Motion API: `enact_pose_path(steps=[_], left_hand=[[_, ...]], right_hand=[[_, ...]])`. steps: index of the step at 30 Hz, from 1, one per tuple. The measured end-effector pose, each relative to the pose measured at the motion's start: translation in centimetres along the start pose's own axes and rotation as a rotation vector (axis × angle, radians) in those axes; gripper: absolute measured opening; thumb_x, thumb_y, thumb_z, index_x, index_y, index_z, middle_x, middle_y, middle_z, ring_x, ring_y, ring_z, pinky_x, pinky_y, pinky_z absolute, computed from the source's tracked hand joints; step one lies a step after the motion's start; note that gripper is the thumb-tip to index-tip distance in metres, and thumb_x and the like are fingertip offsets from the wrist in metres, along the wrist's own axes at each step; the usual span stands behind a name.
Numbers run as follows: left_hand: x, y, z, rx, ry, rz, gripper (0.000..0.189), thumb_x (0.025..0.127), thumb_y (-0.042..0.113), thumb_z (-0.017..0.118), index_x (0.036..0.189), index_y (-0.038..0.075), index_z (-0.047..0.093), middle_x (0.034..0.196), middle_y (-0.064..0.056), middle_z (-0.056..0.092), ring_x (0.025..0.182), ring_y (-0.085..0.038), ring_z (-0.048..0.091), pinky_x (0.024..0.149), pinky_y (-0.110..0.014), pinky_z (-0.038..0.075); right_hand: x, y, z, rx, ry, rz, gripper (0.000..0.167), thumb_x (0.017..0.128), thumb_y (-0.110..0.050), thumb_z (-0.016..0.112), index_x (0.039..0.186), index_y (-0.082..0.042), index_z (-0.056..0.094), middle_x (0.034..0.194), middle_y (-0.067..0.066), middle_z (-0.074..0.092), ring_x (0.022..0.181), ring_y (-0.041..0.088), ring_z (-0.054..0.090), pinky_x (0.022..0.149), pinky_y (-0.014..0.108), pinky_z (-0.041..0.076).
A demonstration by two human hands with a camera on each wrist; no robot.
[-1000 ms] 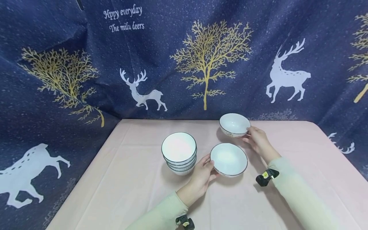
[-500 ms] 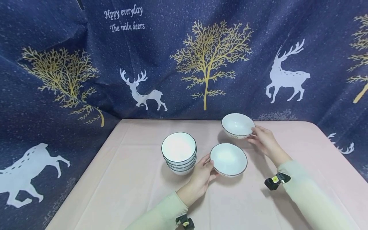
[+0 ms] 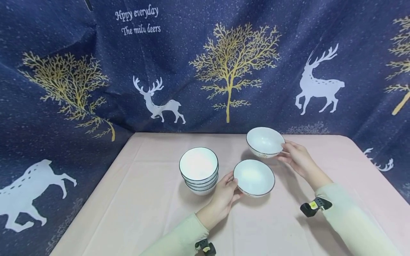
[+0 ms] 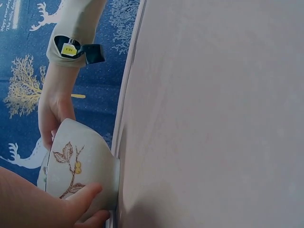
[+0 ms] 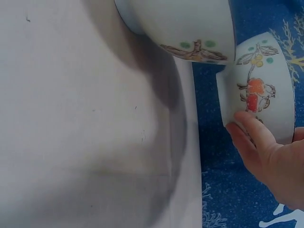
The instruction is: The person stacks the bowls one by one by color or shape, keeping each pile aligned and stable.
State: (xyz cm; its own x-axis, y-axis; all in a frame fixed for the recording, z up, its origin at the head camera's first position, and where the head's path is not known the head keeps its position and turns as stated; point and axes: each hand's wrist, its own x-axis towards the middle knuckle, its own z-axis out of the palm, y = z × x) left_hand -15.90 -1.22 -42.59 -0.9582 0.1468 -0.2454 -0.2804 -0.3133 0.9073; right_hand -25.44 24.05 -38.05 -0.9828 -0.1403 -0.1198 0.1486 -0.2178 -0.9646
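Note:
A white bowl with a dark rim (image 3: 254, 177) is gripped at its left side by my left hand (image 3: 219, 201), thumb near the rim and fingers beneath. Whether its foot touches the table, I cannot tell. Behind it, my right hand (image 3: 299, 160) holds a second white bowl (image 3: 265, 141) by its right side, raised over the table and tilted a little. In the right wrist view this held bowl (image 5: 259, 90) shows painted red and orange fruit and leaves. Left of the front bowl stands a stack of several similar bowls (image 3: 199, 165), close to my left hand.
The table (image 3: 144, 206) has a pale pink cloth. A dark blue curtain (image 3: 198, 64) with white deer and gold trees hangs right behind its back edge. A black strapped device (image 3: 315, 206) sits on the right wrist, another (image 3: 205, 246) on the left.
My right hand has carried the rear bowl a little to the right, and lately slightly toward me. The left hand, the front bowl and the stack have kept their places.

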Motion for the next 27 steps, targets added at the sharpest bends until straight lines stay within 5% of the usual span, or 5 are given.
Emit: enact_pose_path(steps=[7, 14, 21, 27], left_hand=[[0.0, 0.0, -0.2, 0.011, -0.008, -0.007, 0.049, 0.102, 0.010, 0.042, 0.148, 0.001, 0.030, 0.148, -0.024, 0.032, 0.124, -0.035, 0.050, 0.095, -0.038, 0.054], [0.2, 0.1, -0.2, 0.021, -0.016, -0.016, 0.049, 0.102, 0.011, 0.040, 0.148, 0.002, 0.028, 0.148, -0.024, 0.032, 0.123, -0.034, 0.051, 0.094, -0.035, 0.054], [0.1, 0.1, -0.1, 0.015, -0.014, -0.016, 0.050, 0.102, 0.011, 0.040, 0.149, 0.001, 0.027, 0.148, -0.024, 0.033, 0.122, -0.033, 0.051, 0.093, -0.034, 0.055], [-0.1, 0.1, 0.0, 0.006, -0.010, -0.017, 0.049, 0.102, 0.011, 0.040, 0.149, 0.002, 0.028, 0.147, -0.023, 0.034, 0.122, -0.032, 0.052, 0.093, -0.034, 0.055]], right_hand=[[-0.9, -0.3, -0.2, -0.014, -0.032, -0.035, 0.063, 0.103, -0.009, 0.040, 0.147, 0.015, 0.002, 0.132, 0.023, 0.031, 0.086, 0.007, 0.065, 0.086, 0.025, 0.057], [-1.8, -0.5, -0.2, -0.012, -0.078, -0.049, 0.066, 0.102, -0.011, 0.044, 0.146, 0.015, 0.001, 0.148, 0.031, 0.007, 0.089, 0.006, 0.065, 0.088, 0.029, 0.057], [-2.6, -0.7, -0.1, -0.031, -0.095, -0.042, 0.065, 0.101, -0.010, 0.045, 0.145, 0.017, 0.004, 0.132, 0.023, 0.033, 0.091, 0.010, 0.066, 0.088, 0.030, 0.057], [-3.0, -0.8, -0.1, -0.054, -0.104, -0.041, 0.066, 0.102, -0.010, 0.044, 0.145, 0.018, 0.003, 0.138, 0.029, 0.025, 0.091, 0.009, 0.066, 0.087, 0.030, 0.057]])
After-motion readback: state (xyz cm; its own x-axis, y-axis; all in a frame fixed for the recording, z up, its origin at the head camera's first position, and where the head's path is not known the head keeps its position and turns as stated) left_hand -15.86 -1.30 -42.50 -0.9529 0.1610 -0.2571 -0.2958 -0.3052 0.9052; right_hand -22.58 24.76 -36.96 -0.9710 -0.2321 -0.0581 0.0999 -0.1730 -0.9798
